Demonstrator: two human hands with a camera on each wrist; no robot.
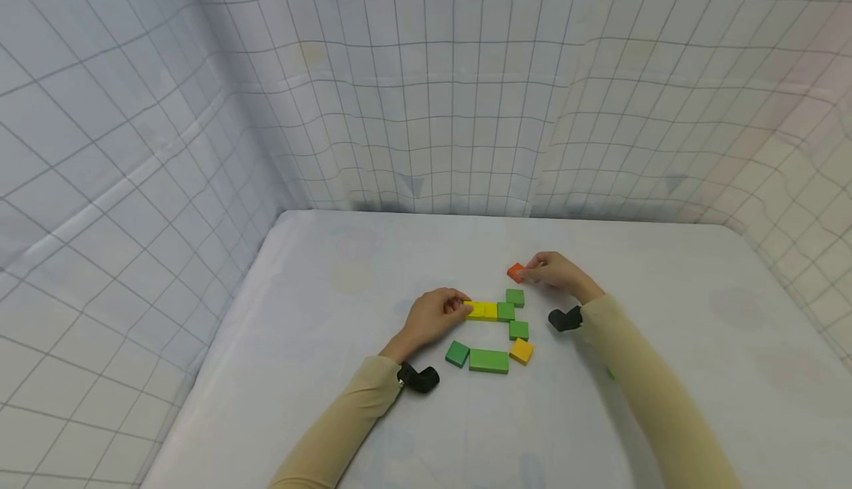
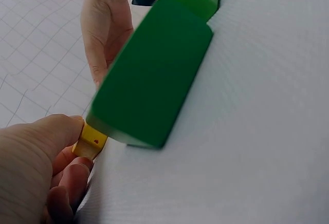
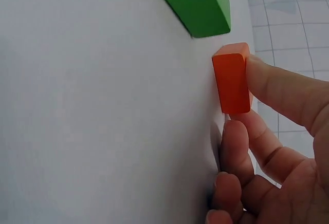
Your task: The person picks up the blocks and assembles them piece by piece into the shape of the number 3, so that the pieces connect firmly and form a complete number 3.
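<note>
My right hand (image 1: pixel 556 270) pinches a small orange block (image 1: pixel 515 272) between thumb and fingers, close over the white table; the right wrist view shows the orange block (image 3: pixel 234 82) on edge, a green block (image 3: pixel 200 8) beyond it. My left hand (image 1: pixel 431 316) pinches the left end of a row of yellow blocks (image 1: pixel 482 311). In the left wrist view thumb and fingertips sit on the yellow block (image 2: pixel 91 141). A green block (image 1: pixel 506 311) adjoins the row's right end, with another green block (image 1: pixel 515 297) behind and a third green block (image 1: pixel 518 330) in front.
Nearer me lie a dark green block (image 1: pixel 457 353), a long light green block (image 1: pixel 489 361) and an amber block (image 1: pixel 521 351) turned at an angle. A green piece (image 1: pixel 611 373) is mostly hidden by my right sleeve. Grid-patterned curtains (image 1: pixel 426 104) hang behind the white table (image 1: pixel 319 274).
</note>
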